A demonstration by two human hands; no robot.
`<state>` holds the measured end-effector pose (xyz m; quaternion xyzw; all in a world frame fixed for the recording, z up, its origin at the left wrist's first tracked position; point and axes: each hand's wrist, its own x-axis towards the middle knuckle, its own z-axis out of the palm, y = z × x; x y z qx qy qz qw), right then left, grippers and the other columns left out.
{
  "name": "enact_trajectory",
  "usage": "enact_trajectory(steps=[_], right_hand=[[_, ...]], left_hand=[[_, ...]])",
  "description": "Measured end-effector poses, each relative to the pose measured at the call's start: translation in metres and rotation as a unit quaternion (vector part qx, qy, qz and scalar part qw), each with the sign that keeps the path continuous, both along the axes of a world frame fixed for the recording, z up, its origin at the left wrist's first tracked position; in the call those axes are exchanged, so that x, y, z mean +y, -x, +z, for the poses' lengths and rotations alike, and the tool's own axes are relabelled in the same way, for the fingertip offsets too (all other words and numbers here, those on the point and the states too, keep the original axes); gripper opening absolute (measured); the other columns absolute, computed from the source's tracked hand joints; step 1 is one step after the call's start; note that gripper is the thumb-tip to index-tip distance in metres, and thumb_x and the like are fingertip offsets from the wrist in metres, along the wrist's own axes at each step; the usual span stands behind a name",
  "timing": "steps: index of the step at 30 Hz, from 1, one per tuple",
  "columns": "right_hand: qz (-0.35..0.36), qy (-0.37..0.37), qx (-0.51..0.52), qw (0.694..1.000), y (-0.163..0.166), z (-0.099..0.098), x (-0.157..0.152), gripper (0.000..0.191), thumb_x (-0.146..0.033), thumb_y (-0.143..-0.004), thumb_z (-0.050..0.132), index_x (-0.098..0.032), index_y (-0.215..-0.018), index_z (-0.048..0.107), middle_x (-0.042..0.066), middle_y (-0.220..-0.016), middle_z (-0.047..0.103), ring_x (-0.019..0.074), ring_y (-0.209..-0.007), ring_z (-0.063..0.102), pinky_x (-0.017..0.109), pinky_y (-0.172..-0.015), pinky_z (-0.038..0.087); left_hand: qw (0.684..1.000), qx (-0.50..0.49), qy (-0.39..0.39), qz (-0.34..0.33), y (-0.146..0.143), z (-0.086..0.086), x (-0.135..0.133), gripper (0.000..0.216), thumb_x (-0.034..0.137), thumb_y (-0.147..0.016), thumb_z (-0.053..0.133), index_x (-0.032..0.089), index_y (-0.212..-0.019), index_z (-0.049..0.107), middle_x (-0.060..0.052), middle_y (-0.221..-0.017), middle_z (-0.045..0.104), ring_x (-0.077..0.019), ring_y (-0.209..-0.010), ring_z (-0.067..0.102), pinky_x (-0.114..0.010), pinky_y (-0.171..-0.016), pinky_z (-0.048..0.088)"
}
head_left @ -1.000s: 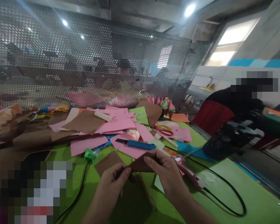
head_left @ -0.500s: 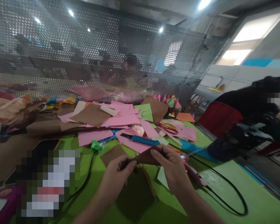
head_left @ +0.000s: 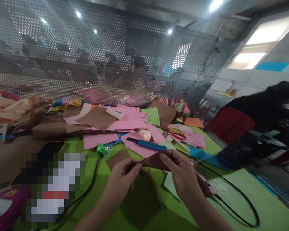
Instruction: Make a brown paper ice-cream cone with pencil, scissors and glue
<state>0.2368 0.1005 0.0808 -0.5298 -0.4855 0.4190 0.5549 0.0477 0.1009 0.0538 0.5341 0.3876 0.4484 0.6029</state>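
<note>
A small brown paper piece is held above the green table between both my hands. My left hand pinches its left tip with fingers closed. My right hand grips its right side, thumb and fingers pressed on it. A thin wooden stick lies on the table just below the paper. Under my right hand lies a pink glue gun with a black cord.
Pink, brown and green paper sheets are heaped at the back by a perforated metal screen. A blue utility knife, red scissors and a dark phone lie nearby. A person in black sits at the right.
The view has shifted slightly, so the hands and paper sit a little further right in the frame. Both hands keep their hold on the brown paper.
</note>
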Motion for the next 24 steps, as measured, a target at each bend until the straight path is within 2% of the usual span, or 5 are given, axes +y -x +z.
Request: enact_trajectory(steps=[8,14,16,19,24], right_hand=[[-0.002,-0.015,-0.006,1.0,0.0,-0.001,-0.002,0.025,-0.041,-0.075,0.077,-0.019,-0.075,0.064,-0.001,-0.07,0.062,0.0162,-0.068,0.056,0.027,-0.065,0.047],[0.021,-0.065,-0.142,0.988,0.007,0.008,-0.01,0.017,-0.035,-0.08,0.07,-0.02,-0.072,0.064,0.001,-0.072,0.061,0.0175,-0.07,0.056,0.028,-0.065,0.047],[0.037,-0.069,-0.159,0.984,0.012,0.011,-0.013,0.017,-0.033,-0.08,0.07,-0.02,-0.069,0.064,0.001,-0.071,0.061,0.0174,-0.068,0.058,0.028,-0.064,0.047],[0.069,-0.043,-0.118,0.99,0.016,0.012,-0.015,0.02,-0.037,-0.08,0.069,-0.021,-0.07,0.064,0.001,-0.072,0.062,0.0173,-0.063,0.06,0.03,-0.06,0.05],[0.027,-0.07,-0.079,0.994,0.008,0.006,-0.011,0.021,-0.043,-0.085,0.065,-0.023,-0.09,0.068,0.003,-0.084,0.066,0.0201,-0.081,0.061,0.03,-0.072,0.049]], left_hand=[[1.0,0.026,0.006,0.001,-0.001,0.004,-0.002,0.024,0.04,-0.084,0.058,0.017,-0.077,0.06,-0.001,-0.069,0.064,-0.0089,-0.046,0.039,-0.021,-0.044,0.029],[0.978,0.17,-0.117,-0.013,0.002,0.006,-0.006,0.021,0.036,-0.094,0.048,0.021,-0.087,0.061,-0.002,-0.081,0.065,-0.0198,-0.076,0.057,-0.027,-0.065,0.036],[0.968,0.202,-0.142,-0.039,0.002,0.004,-0.006,0.021,0.035,-0.095,0.046,0.021,-0.087,0.061,-0.003,-0.082,0.066,-0.0205,-0.075,0.057,-0.028,-0.065,0.035],[0.963,0.22,-0.148,-0.057,0.0,-0.002,-0.005,0.024,0.03,-0.094,0.043,0.021,-0.076,0.056,-0.001,-0.073,0.061,-0.0191,-0.068,0.053,-0.028,-0.062,0.032],[0.979,0.179,-0.096,0.02,-0.001,-0.006,-0.003,0.028,0.036,-0.092,0.045,0.022,-0.069,0.047,0.001,-0.067,0.051,-0.0177,-0.065,0.046,-0.026,-0.058,0.029]])
